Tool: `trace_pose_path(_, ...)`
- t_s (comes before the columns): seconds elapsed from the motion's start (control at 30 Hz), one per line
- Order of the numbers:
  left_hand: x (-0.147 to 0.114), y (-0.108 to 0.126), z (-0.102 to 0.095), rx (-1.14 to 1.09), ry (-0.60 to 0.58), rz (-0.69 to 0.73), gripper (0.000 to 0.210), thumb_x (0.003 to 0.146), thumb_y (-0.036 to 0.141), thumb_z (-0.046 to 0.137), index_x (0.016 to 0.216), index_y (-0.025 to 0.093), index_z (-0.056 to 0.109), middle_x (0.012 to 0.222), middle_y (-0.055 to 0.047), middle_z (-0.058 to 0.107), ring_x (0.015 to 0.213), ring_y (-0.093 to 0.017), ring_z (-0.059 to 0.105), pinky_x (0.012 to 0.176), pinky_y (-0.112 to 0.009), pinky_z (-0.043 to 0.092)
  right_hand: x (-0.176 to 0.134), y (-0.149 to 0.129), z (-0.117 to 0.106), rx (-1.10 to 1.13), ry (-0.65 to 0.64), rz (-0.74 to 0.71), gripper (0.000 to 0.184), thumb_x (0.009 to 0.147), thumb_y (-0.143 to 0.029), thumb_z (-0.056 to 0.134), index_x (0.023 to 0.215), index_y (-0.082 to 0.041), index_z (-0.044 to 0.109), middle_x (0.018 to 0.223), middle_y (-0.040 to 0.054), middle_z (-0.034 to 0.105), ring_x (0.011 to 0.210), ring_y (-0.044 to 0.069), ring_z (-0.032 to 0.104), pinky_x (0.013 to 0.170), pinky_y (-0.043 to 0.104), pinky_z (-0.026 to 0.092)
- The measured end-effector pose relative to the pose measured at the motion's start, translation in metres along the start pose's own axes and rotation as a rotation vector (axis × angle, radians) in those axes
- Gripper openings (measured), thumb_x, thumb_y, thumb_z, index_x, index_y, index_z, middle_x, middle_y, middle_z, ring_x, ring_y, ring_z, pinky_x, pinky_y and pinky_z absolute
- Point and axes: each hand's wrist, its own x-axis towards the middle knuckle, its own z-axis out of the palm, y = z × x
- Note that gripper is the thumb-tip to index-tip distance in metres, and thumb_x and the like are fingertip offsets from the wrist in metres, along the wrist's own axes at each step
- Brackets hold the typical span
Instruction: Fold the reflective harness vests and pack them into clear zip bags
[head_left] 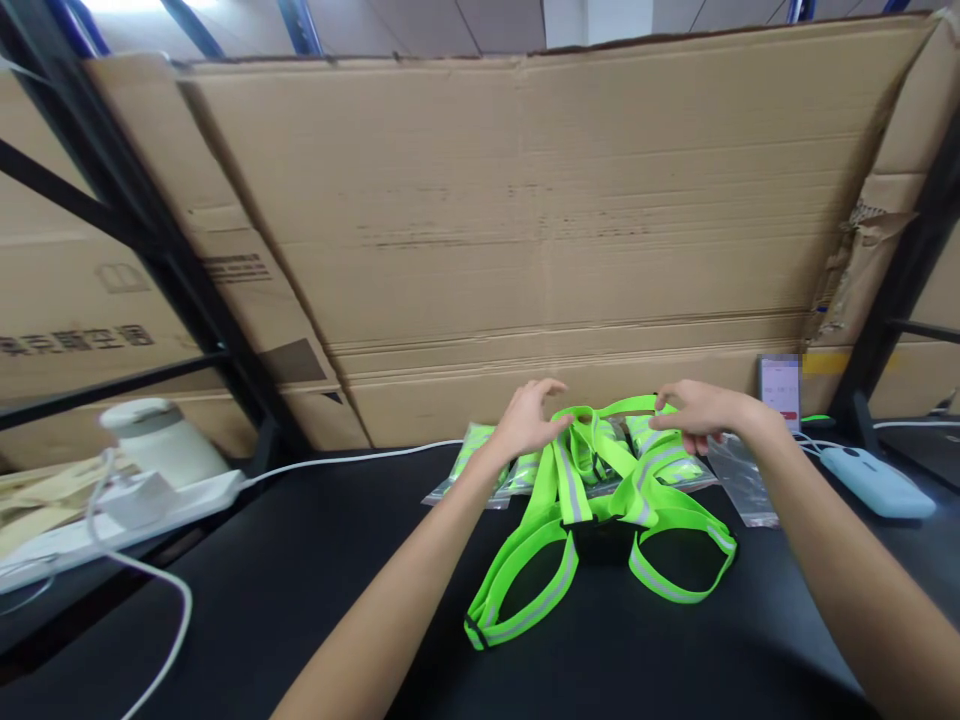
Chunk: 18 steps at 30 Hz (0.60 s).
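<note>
A neon-green reflective harness (pixel 574 480) with grey stripes and black buckles lies spread on the black table. Its straps form two loops toward me and a tangle at the far end. My left hand (pixel 529 420) is at the far left side of the harness, thumb and fingers apart, holding nothing. On the other side, my right hand (pixel 701 412) hovers by the upper right strap with its fingers loosely bent and apart; whether a fingertip touches the strap is unclear. Behind and partly under the harness are several clear bags of green straps (pixel 472 450).
An empty-looking clear bag (pixel 742 475), a phone (pixel 780 385) and a light-blue power bank (pixel 877 482) are at right. At left stand a power strip (pixel 217 492) with a white cable and a pale lidded cup (pixel 169 445). Cardboard (pixel 525 220) walls the back between black posts.
</note>
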Motion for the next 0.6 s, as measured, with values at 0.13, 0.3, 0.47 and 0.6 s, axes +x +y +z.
trace_pose_path(0.13, -0.006, 0.009, -0.004, -0.037, -0.332, 0.207, 0.048, 0.063, 0.043, 0.088, 0.106, 0.028, 0.072, 0.127, -0.004, 0.064, 0.124, -0.029, 0.057, 0.105, -0.039, 0.045, 0.014, 0.025, -0.006, -0.011, 0.073, 0.109, 0.038, 0.09, -0.042, 0.063, 0.111, -0.01, 0.063, 0.063, 0.0107, 0.072, 0.047, 0.02, 0.064, 0.04, 0.027, 0.041)
trace_pose_path(0.3, -0.01, 0.017, 0.013, 0.196, -0.424, 0.221, 0.056, 0.06, 0.051, 0.087, 0.103, 0.021, 0.068, 0.12, -0.011, 0.063, 0.119, -0.035, 0.057, 0.097, -0.042, 0.047, 0.035, 0.042, 0.003, -0.003, 0.135, 0.187, 0.057, 0.089, -0.065, 0.055, 0.083, -0.01, 0.068, 0.063, 0.0166, 0.07, 0.049, 0.024, 0.066, 0.045, 0.032, 0.046)
trace_pose_path(0.47, -0.01, 0.015, 0.019, 0.249, -0.38, 0.254, 0.052, 0.059, 0.041, 0.088, 0.105, 0.023, 0.072, 0.125, -0.011, 0.063, 0.12, -0.038, 0.057, 0.1, -0.045, 0.045, 0.052, 0.05, 0.017, 0.072, 0.207, 0.152, 0.042, 0.08, -0.052, 0.071, 0.096, -0.013, 0.069, 0.078, 0.0125, 0.073, 0.053, 0.022, 0.067, 0.047, 0.03, 0.048)
trace_pose_path(0.6, -0.007, 0.017, 0.013, 0.237, -0.3, 0.275, 0.029, 0.07, 0.026, 0.08, 0.099, 0.027, 0.076, 0.11, -0.006, 0.072, 0.109, -0.031, 0.065, 0.092, -0.038, 0.048, 0.062, 0.055, 0.023, 0.202, 0.278, 0.102, 0.039, 0.075, -0.026, 0.074, 0.112, -0.015, 0.067, 0.083, 0.0081, 0.073, 0.054, 0.017, 0.062, 0.046, 0.026, 0.044)
